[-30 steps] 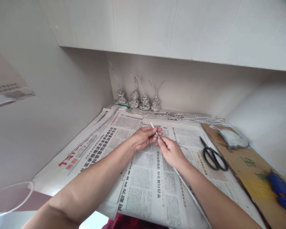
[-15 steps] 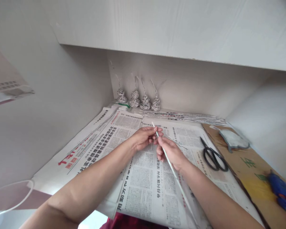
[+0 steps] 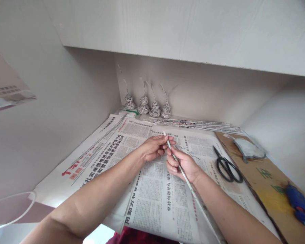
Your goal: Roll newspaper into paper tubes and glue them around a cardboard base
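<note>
A thin rolled paper stick (image 3: 186, 178) slants from the middle of the newspaper down toward the lower right. Close to its far tip, the thumb and fingers of my left hand (image 3: 156, 146) pinch it. Just below, my right hand (image 3: 184, 164) is closed round the same stick, with thumb and forefinger against it and the other fingers curled under. Both hands are over the spread newspaper (image 3: 155, 193), almost touching each other. The stick's lower end fades toward the bottom edge beside my right forearm.
Several gourd-shaped woven paper pieces (image 3: 155, 109) stand at the back wall. Beside them lies a bundle of paper sticks (image 3: 195, 124). Black scissors (image 3: 227, 166), a cloth pad (image 3: 249, 149), cardboard (image 3: 265, 178) and a blue glue gun (image 3: 300, 205) are on the right. An overhead panel (image 3: 180, 34) hangs above.
My right hand has shifted slightly and its fingers have curled more around the stick. The stick has turned a little, its lower end swinging right. My left hand has hardly moved.
</note>
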Motion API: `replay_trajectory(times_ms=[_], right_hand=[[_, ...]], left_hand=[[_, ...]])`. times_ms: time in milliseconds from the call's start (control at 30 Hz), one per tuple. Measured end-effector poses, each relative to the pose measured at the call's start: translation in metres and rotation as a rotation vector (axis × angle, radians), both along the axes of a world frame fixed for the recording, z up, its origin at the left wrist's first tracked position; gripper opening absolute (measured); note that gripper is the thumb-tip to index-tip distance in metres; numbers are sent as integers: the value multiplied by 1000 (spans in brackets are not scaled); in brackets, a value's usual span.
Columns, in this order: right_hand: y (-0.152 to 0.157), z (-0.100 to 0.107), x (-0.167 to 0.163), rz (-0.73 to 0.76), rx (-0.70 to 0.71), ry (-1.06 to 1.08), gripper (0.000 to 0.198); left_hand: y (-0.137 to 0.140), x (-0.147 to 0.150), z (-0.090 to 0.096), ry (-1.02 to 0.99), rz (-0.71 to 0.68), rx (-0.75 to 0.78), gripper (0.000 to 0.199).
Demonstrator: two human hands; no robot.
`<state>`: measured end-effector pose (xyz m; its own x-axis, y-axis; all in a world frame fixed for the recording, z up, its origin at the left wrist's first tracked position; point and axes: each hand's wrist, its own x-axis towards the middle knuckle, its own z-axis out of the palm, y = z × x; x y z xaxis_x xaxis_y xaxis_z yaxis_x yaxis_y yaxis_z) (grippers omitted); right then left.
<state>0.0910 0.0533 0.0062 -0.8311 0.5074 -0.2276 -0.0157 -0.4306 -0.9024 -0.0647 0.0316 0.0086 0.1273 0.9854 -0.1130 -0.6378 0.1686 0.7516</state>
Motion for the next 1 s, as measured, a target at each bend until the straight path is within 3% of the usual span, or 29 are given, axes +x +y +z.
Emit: replay_trajectory(times_ms=[67, 167, 233, 300, 467, 533, 600, 733, 767, 833, 933, 1000], right_hand=[[0, -2, 1, -117, 276, -170, 33], [0, -5, 2, -308, 868, -397, 29], [-1, -6, 3, -343, 1054, -440, 28], [-1, -6, 2, -305, 934, -412, 31], [-2, 1, -1, -55, 100, -60, 30], [-3, 2, -1, 13, -59, 39, 29], [-3, 1, -1, -16, -7, 7, 30], [-3, -10, -2, -199, 470, -220, 35], [-3, -12, -2, -218, 527, -241, 36], [-3, -13, -2, -210, 466, -214, 37], [-3, -9, -3, -126, 202, -103, 36], [-1, -7, -2, -101, 148, -83, 36]], left_hand=[[1, 0, -1, 48, 34, -1, 17], [1, 0, -2, 108, 80, -19, 18], [1, 0, -3, 108, 80, -23, 18], [1, 0, -3, 77, 68, -16, 17], [-1, 0, 2, -28, 32, -19, 15], [-1, 1, 4, -45, 30, -27, 15], [-1, 2, 3, -16, 45, -25, 15], [1, 3, -1, 74, 77, 0, 16], [1, 3, -2, 72, 78, -1, 16], [1, 3, -3, 36, 69, -12, 15], [1, 4, -2, -40, 73, -30, 15], [0, 4, 0, -63, 77, -29, 13]])
